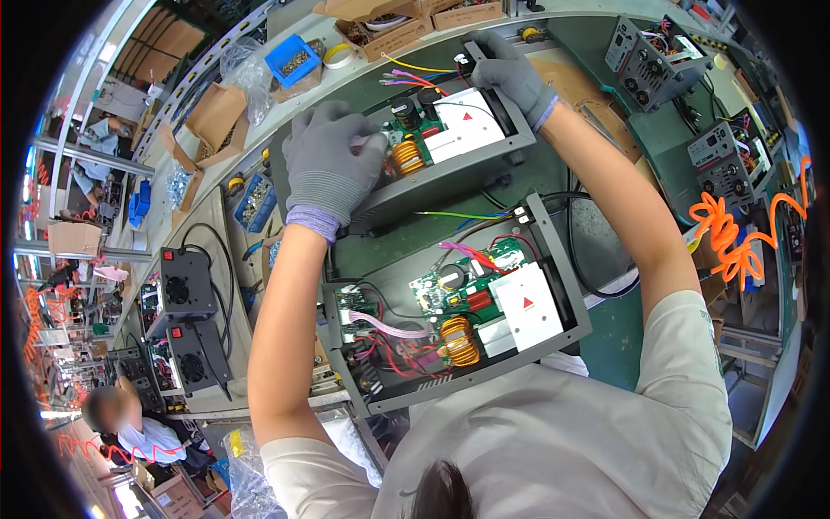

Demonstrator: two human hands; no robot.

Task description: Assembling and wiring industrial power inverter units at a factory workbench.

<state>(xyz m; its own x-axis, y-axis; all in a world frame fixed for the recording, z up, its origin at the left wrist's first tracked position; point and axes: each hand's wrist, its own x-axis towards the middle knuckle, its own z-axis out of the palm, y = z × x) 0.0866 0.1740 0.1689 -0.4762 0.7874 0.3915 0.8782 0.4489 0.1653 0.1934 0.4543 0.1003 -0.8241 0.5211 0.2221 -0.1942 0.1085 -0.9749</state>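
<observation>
Two open dark-grey metal cases with circuit boards inside lie one behind the other. At the left end of the far case [415, 192], my left hand [333, 160] in a grey glove has its fingers curled over the edge; its fingertips are partly hidden. My right hand [512, 76], also gloved, is closed on that case's far right corner. Inside it show a white plate [467, 128], a copper coil [406, 156] and loose coloured wires [415, 78]. Closer to me, the near case [471, 387] sits untouched, with a similar white plate [529, 307] and copper coil [459, 342].
Blue bins [292, 60] of small hardware and cardboard boxes [216, 121] line the far and left side. Finished-looking units [186, 281] stand at left, others [657, 65] at right. An orange coiled hose [726, 238] hangs at right. A person [147, 432] sits at lower left.
</observation>
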